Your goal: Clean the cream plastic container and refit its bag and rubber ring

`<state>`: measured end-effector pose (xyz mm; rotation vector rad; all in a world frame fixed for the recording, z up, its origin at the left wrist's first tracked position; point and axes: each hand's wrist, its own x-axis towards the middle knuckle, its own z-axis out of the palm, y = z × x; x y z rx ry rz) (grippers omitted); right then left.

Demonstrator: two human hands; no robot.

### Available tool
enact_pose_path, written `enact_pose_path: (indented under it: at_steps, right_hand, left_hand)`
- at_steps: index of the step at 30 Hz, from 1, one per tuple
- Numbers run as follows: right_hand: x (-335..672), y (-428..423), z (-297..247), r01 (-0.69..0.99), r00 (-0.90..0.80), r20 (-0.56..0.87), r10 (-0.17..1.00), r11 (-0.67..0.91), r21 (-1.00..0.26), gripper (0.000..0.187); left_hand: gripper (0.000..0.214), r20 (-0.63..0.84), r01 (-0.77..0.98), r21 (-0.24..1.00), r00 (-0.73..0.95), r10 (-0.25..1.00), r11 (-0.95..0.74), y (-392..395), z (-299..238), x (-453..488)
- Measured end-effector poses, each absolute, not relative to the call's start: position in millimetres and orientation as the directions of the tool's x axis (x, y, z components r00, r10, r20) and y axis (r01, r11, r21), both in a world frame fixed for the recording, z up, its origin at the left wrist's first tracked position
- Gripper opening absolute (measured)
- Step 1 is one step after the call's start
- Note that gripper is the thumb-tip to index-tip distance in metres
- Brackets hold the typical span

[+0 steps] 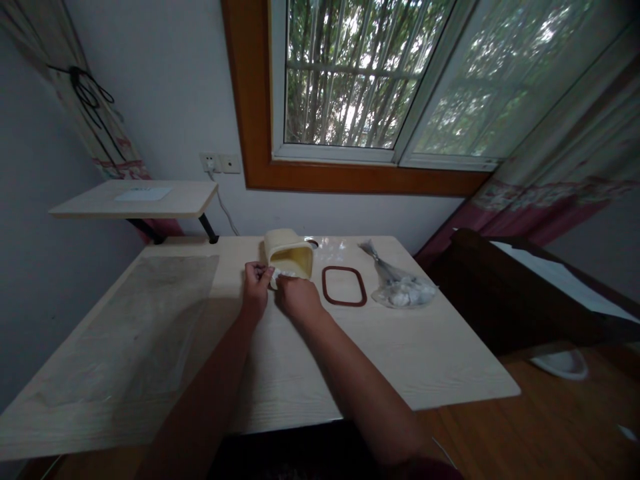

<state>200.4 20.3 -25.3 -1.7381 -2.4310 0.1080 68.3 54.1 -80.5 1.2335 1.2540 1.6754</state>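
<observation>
beyond the fingers (265, 276), a brown-framed window (350, 73) rises over a pale wood-grain table (420, 360). the left hand (257, 283), fingertips closed, pinches a small white piece (274, 278); the right hand (301, 297) curls beside it, grip hidden. just behind them lies a cream container (281, 239); rightward, a brown ring (345, 304) and plastic bag (404, 292); leftward, a raised shelf (187, 200).

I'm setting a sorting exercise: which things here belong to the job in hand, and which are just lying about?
In the job:
white piece, between left hand and right hand
bin
perhaps ring and bag

Apparently lying about:
clear plastic
shelf paper
</observation>
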Motion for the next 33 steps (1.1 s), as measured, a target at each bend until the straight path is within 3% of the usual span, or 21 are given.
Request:
enact_pose_path:
  at_steps: [16,33]
  right_hand:
    - [174,93,-29,0.976,-0.199,-0.037,0.979,0.195,-0.094,0.04]
    - [159,99,-28,0.995,-0.086,-0.119,0.989,0.08,-0.057,0.041]
  left_hand:
    - [0.027,0.263,0.015,0.962,-0.305,0.915,-0.271,49,-73,67]
    - [0.025,0.278,0.091,0.961,-0.317,0.907,-0.263,44,-74,72]
